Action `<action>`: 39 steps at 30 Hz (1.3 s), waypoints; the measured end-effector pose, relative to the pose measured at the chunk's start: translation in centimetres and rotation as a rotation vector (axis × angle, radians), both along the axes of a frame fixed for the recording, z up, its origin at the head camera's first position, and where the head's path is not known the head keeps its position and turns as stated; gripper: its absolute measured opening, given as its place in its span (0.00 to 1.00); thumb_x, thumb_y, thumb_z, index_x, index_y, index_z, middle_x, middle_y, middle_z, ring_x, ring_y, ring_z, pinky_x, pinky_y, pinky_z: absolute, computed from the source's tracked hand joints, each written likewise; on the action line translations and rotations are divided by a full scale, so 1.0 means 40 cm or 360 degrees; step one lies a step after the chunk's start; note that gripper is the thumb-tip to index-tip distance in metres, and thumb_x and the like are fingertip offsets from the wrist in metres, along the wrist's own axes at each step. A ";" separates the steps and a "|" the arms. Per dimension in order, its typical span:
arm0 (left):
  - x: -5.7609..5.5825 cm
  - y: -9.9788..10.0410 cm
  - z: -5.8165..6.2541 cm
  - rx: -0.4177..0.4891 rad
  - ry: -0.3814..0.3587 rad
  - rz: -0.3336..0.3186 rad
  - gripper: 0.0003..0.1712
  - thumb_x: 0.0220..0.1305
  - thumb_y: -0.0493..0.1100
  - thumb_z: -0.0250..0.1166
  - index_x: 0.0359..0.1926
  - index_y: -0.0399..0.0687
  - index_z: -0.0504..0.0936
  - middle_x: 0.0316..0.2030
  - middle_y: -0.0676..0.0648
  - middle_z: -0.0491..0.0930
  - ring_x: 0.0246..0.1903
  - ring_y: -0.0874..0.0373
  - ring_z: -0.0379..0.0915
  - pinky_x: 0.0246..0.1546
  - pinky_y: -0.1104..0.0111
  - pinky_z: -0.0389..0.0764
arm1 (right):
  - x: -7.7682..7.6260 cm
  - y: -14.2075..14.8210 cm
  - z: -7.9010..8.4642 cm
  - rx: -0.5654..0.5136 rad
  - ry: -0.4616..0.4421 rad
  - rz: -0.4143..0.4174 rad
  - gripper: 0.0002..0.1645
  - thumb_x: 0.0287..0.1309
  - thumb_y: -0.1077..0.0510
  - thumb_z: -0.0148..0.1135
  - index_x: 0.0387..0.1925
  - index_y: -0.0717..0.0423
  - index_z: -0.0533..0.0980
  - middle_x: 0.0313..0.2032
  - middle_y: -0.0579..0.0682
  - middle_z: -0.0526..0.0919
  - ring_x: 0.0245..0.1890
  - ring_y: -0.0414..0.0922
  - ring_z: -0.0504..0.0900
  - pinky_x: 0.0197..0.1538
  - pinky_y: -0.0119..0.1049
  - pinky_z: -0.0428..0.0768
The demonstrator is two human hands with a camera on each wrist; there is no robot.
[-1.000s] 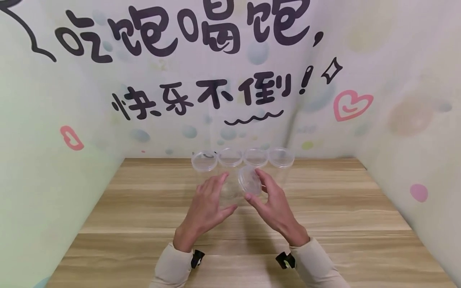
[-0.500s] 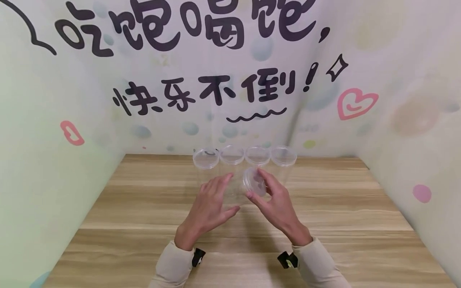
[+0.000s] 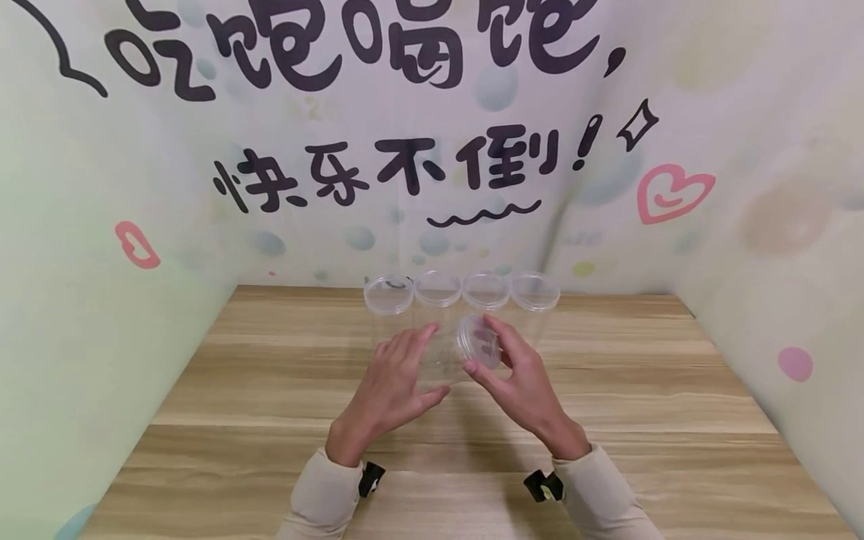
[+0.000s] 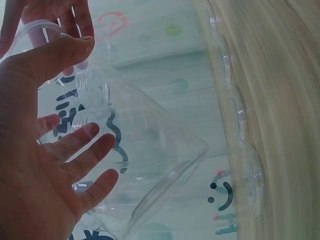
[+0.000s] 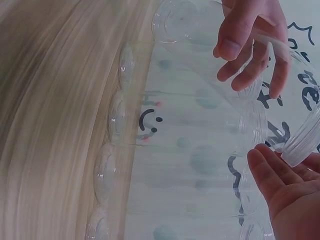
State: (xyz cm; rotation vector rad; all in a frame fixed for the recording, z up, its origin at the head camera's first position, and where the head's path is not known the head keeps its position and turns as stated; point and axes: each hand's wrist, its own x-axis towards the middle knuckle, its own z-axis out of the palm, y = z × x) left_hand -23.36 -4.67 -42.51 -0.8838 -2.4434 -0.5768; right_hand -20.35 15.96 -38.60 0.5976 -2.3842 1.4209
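My left hand [image 3: 391, 375] holds a clear plastic jar [image 4: 167, 187], thumb on one side and spread fingers on the other. The jar is tilted, its round base showing in both wrist views [image 5: 175, 22]. Between thumb and fingers, my right hand [image 3: 520, 382] pinches a clear round lid [image 3: 479, 341]. This lid [image 5: 302, 135] is tipped steeply, beside the jar's mouth; I cannot tell whether they touch. Several matching clear jars [image 3: 388, 295] stand upright in a row just behind my hands, with round tops. Transparency makes the held jar's outline faint in the head view.
The wood-grain table [image 3: 270, 450] spreads out around my forearms. A printed backdrop [image 3: 324, 255] with black lettering rises close behind the jar row, and side walls [image 3: 776, 247] close in left and right.
The lid has shifted slightly to the right and turned a little in my right hand's grip. My left hand stays almost still with the jar. The head view has tipped slightly.
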 end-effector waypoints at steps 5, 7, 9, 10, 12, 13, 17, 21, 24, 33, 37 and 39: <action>0.000 0.002 0.001 0.0014 -0.0009 -0.0016 0.52 0.40 0.59 0.70 0.65 0.49 0.56 0.54 0.49 0.68 0.54 0.54 0.64 0.49 0.54 0.68 | -0.021 0.017 -0.033 0.0015 0.0037 0.0059 0.40 0.50 0.52 0.64 0.64 0.50 0.59 0.56 0.50 0.68 0.51 0.48 0.73 0.49 0.41 0.74; -0.001 0.002 0.000 0.0019 -0.0014 -0.0018 0.52 0.40 0.59 0.69 0.65 0.49 0.56 0.54 0.50 0.68 0.54 0.55 0.64 0.50 0.55 0.67 | -0.020 0.017 -0.029 0.0025 0.0049 0.0084 0.40 0.51 0.53 0.64 0.64 0.50 0.58 0.57 0.50 0.67 0.51 0.48 0.72 0.49 0.43 0.74; -0.001 0.003 0.000 0.0023 -0.0013 -0.0019 0.52 0.40 0.59 0.70 0.64 0.49 0.56 0.54 0.50 0.68 0.54 0.55 0.64 0.50 0.55 0.67 | -0.015 0.015 -0.018 0.0051 0.0050 0.0108 0.39 0.52 0.55 0.63 0.64 0.51 0.57 0.58 0.50 0.66 0.52 0.47 0.70 0.49 0.45 0.74; -0.001 0.002 0.000 0.0025 -0.0013 -0.0015 0.52 0.40 0.59 0.70 0.64 0.49 0.56 0.54 0.50 0.68 0.54 0.55 0.64 0.50 0.55 0.68 | -0.011 0.012 -0.009 0.0061 0.0047 0.0120 0.39 0.52 0.56 0.62 0.65 0.51 0.57 0.59 0.50 0.65 0.53 0.47 0.70 0.49 0.47 0.74; -0.001 0.002 -0.001 0.0027 -0.0007 -0.0010 0.52 0.40 0.59 0.70 0.64 0.49 0.56 0.53 0.50 0.68 0.53 0.55 0.65 0.49 0.55 0.68 | 0.001 0.006 0.012 0.0079 0.0038 0.0142 0.39 0.53 0.59 0.61 0.65 0.53 0.56 0.60 0.52 0.63 0.54 0.49 0.68 0.48 0.49 0.73; -0.001 0.001 -0.001 0.0025 -0.0004 -0.0005 0.52 0.40 0.59 0.70 0.64 0.49 0.56 0.53 0.50 0.68 0.53 0.55 0.65 0.49 0.55 0.68 | 0.007 0.003 0.022 0.0088 0.0034 0.0148 0.40 0.53 0.60 0.61 0.65 0.54 0.55 0.61 0.54 0.63 0.55 0.50 0.68 0.48 0.50 0.73; -0.001 0.000 -0.001 0.0011 0.0004 0.0012 0.52 0.40 0.59 0.70 0.64 0.49 0.56 0.53 0.50 0.68 0.53 0.54 0.65 0.49 0.55 0.68 | 0.019 -0.006 0.046 0.0063 0.0021 0.0146 0.41 0.52 0.63 0.60 0.65 0.59 0.53 0.62 0.57 0.60 0.56 0.55 0.67 0.50 0.53 0.71; 0.000 0.002 -0.001 -0.0016 -0.0014 0.0034 0.51 0.41 0.60 0.69 0.64 0.50 0.56 0.53 0.50 0.68 0.53 0.55 0.64 0.50 0.55 0.67 | 0.004 0.003 0.025 0.0063 0.0027 0.0067 0.39 0.53 0.62 0.59 0.65 0.58 0.54 0.62 0.57 0.60 0.56 0.55 0.67 0.49 0.52 0.71; 0.000 0.003 -0.001 -0.0029 -0.0031 0.0046 0.51 0.41 0.60 0.69 0.65 0.51 0.56 0.53 0.51 0.67 0.54 0.55 0.64 0.50 0.56 0.67 | -0.012 0.013 -0.003 0.0101 0.0029 -0.0022 0.35 0.55 0.57 0.59 0.63 0.54 0.57 0.59 0.54 0.64 0.53 0.51 0.70 0.46 0.48 0.74; -0.001 0.002 -0.006 -0.0021 0.0003 0.0035 0.52 0.40 0.59 0.70 0.64 0.50 0.56 0.52 0.50 0.68 0.52 0.55 0.65 0.49 0.56 0.68 | -0.023 0.012 -0.021 0.0131 0.0043 -0.0172 0.35 0.52 0.48 0.62 0.59 0.53 0.64 0.52 0.48 0.70 0.41 0.44 0.73 0.34 0.42 0.75; -0.002 0.003 -0.008 -0.0008 0.0023 0.0027 0.51 0.40 0.59 0.70 0.64 0.50 0.56 0.52 0.50 0.68 0.51 0.55 0.65 0.48 0.56 0.68 | -0.024 0.009 -0.020 0.0136 0.0066 -0.0204 0.35 0.48 0.47 0.65 0.58 0.54 0.66 0.50 0.48 0.71 0.39 0.43 0.73 0.32 0.40 0.75; -0.002 0.003 -0.007 -0.0008 0.0029 0.0027 0.51 0.40 0.59 0.69 0.64 0.50 0.56 0.51 0.50 0.68 0.51 0.55 0.65 0.48 0.56 0.68 | -0.025 0.010 -0.021 0.0137 0.0079 -0.0211 0.35 0.48 0.48 0.66 0.57 0.53 0.67 0.49 0.47 0.72 0.39 0.42 0.73 0.32 0.38 0.75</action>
